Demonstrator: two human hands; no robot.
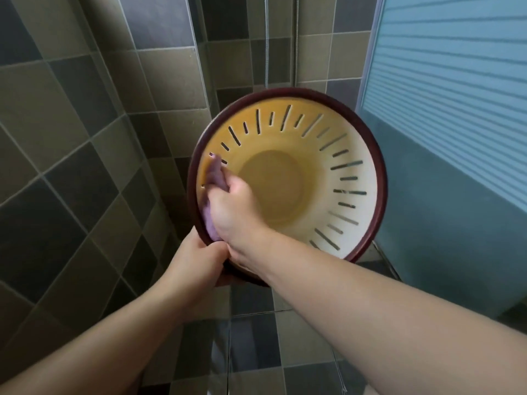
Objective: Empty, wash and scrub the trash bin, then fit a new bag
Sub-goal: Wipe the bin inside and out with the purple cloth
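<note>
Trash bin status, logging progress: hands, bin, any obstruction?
Left hand grips bin rim. Right hand holds purple cloth on inner wall. Bin empty, no bag. Nothing obstructing.

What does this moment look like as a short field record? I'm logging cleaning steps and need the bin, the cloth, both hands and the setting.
bin: round trash bin, dark red rim, cream slotted wall, tipped with its opening toward the camera, no bag inside
cloth: purple cloth pressed on the inner wall at the left side
right hand: right hand inside the bin, gripping the cloth
left hand: left hand holding the rim at the lower left
setting: tiled wall, frosted glass panel at right
stage: inside being wiped; new bag not yet fitted
</note>
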